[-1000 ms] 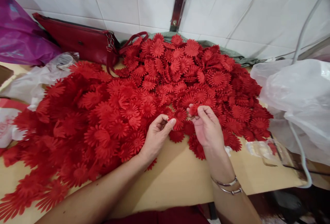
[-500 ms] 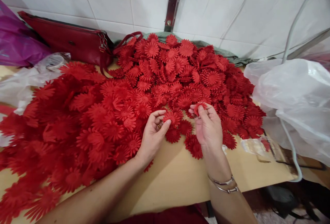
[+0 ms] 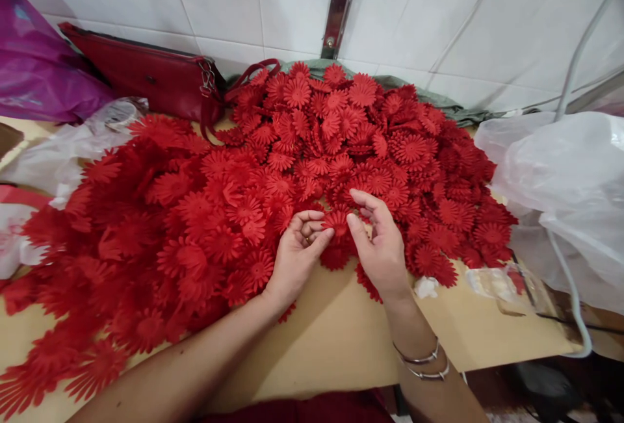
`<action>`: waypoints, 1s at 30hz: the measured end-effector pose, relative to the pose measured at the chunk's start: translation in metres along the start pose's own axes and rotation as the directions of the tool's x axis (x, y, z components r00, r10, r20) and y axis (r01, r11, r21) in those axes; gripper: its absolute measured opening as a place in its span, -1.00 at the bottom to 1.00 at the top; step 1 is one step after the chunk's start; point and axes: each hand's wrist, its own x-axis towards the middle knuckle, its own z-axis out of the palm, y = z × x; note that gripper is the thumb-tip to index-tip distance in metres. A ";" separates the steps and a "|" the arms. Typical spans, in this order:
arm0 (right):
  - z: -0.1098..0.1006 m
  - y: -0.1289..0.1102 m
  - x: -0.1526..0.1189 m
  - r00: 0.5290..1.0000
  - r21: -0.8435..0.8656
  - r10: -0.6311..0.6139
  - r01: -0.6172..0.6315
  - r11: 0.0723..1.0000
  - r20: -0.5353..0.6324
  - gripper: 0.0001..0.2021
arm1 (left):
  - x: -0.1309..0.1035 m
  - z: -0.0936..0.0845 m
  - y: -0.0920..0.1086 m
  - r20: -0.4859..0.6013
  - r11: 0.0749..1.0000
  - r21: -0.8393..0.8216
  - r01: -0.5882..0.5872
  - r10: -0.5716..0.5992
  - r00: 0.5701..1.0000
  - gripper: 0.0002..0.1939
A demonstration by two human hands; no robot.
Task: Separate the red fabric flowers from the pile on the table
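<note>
Between the thumb and fingers of my left hand (image 3: 302, 251) is a red fabric-like flower (image 3: 337, 223), its petals facing up. My right hand (image 3: 380, 247) is just to the right, thumb and fingers apart, with no flower seen in it. Its thumb tip comes close to the held flower's petals; whether it touches cannot be made out. Behind both hands rises a large pile of red flowers (image 3: 336, 117), many lying in stacks. Looser, larger-petalled red flowers (image 3: 170, 241) spread to the left of my left hand.
A dark red handbag (image 3: 146, 82) leans on the tiled wall beside a purple bag (image 3: 43, 59). White plastic bags (image 3: 560, 182) and a grey cable (image 3: 568, 267) are at the right. A crumpled white scrap (image 3: 426, 287) lies on the wooden table (image 3: 341, 338).
My right hand has moved left toward the flower in my left hand and its fingers have spread. The red flower it held before no longer shows in it. The view has shifted slightly left.
</note>
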 end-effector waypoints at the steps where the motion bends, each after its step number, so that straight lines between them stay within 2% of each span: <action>1: -0.002 0.005 0.003 0.998 0.026 0.061 -0.061 0.998 0.001 -0.64 | 0.000 0.000 0.000 -0.013 1.000 -0.010 0.001 -0.001 1.000 -0.54; 3: -0.005 0.013 0.007 0.984 0.141 0.163 -0.172 0.975 0.077 -0.60 | 0.000 0.000 0.001 -0.028 0.999 -0.041 0.000 -0.001 1.000 -0.55; 6: -0.007 0.014 0.008 0.962 0.272 0.187 -0.238 0.932 0.200 -0.56 | 0.000 0.001 0.001 -0.029 0.996 -0.089 0.012 -0.015 0.999 -0.56; 11: -0.007 0.008 0.005 0.961 0.201 0.178 -0.220 0.955 0.210 -0.68 | 0.000 0.001 0.002 -0.036 0.994 -0.109 0.006 -0.010 0.999 -0.57; 15: -0.007 0.011 0.007 0.944 0.178 0.169 -0.225 0.958 0.284 -0.82 | 0.000 -0.002 0.001 -0.020 0.991 -0.132 0.009 -0.012 1.000 -0.62; 20: -0.006 0.012 0.009 0.990 0.078 0.057 -0.067 0.995 0.128 -0.88 | 0.001 -0.003 -0.002 0.019 0.986 -0.154 0.064 -0.062 0.998 -0.59; 26: 0.002 0.012 0.002 0.996 0.105 0.073 -0.077 0.992 0.043 -0.84 | 0.003 -0.002 -0.002 0.037 0.990 -0.131 0.058 -0.054 0.998 -0.57; 30: -0.006 0.017 0.005 0.996 0.092 0.073 -0.068 0.993 -0.059 -0.80 | 0.002 -0.002 -0.003 0.029 0.994 -0.108 0.035 -0.032 0.999 -0.58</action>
